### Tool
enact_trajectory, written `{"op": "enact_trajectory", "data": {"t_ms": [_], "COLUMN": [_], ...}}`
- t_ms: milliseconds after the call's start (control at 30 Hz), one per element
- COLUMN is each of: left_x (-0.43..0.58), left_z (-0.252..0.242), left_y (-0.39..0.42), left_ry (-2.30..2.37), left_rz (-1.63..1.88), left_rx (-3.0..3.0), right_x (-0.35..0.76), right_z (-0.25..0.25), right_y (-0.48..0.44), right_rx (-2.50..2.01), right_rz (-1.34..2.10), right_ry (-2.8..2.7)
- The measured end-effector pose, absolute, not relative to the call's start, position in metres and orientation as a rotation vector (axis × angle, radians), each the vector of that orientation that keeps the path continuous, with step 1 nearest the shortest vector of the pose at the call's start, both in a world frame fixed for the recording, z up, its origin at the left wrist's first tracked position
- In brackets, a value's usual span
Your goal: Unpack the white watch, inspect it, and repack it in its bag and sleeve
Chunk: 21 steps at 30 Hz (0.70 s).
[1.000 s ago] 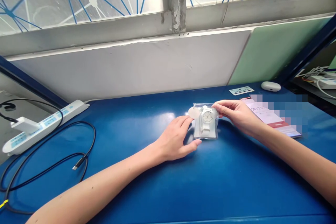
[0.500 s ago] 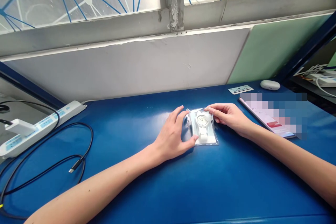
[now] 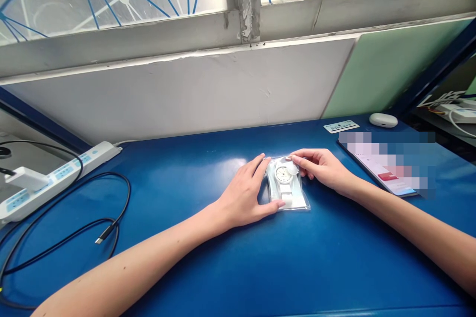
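Desk front: bare blue stretch of the desk (image 3: 260, 270), nearest to us, with the forearms crossing above it.
Black cable: looped over at the left, its black cable end (image 3: 106, 232) plugged into nothing, well apart from the hands.
Left hand: here's the left hand (image 3: 243, 195), thumb and fingers spread wide, thumb touching the lower part of the bag, fingertips up by its top left corner; steadying it, by the look of things.
Clear bag: the clear bag (image 3: 301, 203) sits right between the two hands, on the desk.
Watch: and there it is — the white watch (image 3: 284, 177), dial up, strap pointing toward us, seemingly inside the bag.
Round tag: the pale round tag (image 3: 292, 167) overlaps the dial's right side; inside the bag or outside, I can't tell.
Right hand: the right hand (image 3: 325, 166) is narrow, thumb and fingertips pinching at the bag's top edge.
Packing so far: watch looks bagged, both hands on the plastic; tag not clear of the dial — whether the mouth is sealed, too small to tell.
Phone: lit phone (image 3: 388, 177), beyond the right wrist, partly blurred out.
Power strip: white power strip (image 3: 94, 156) at far left, an adapter (image 3: 28, 179) plugged in.
Back edge: printed card (image 3: 341, 126), then a white case (image 3: 383, 120).
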<state>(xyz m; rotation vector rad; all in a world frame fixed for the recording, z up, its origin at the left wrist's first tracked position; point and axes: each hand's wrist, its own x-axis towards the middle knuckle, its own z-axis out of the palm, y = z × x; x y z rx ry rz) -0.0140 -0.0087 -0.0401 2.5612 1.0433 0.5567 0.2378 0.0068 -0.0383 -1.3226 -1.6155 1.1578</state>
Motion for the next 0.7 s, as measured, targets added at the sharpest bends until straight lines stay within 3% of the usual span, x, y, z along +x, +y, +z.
{"op": "enact_trajectory", "data": {"t_ms": [300,700], "left_x": [-0.0122,-0.0113], "left_z": [-0.0383,-0.0398], "left_y": [-0.0084,-0.0085], "left_ry": [1.059,1.11], "left_rz": [0.473,0.612], "left_rx": [2.588,2.613], "right_x": [0.2355,0.2366], "right_z": [-0.0469,-0.0473], "right_y": [0.0047,0.0037], "right_rx": [-1.471,-1.406], "right_rz": [0.641,0.633], "right_ry": [-1.871,-1.885]}}
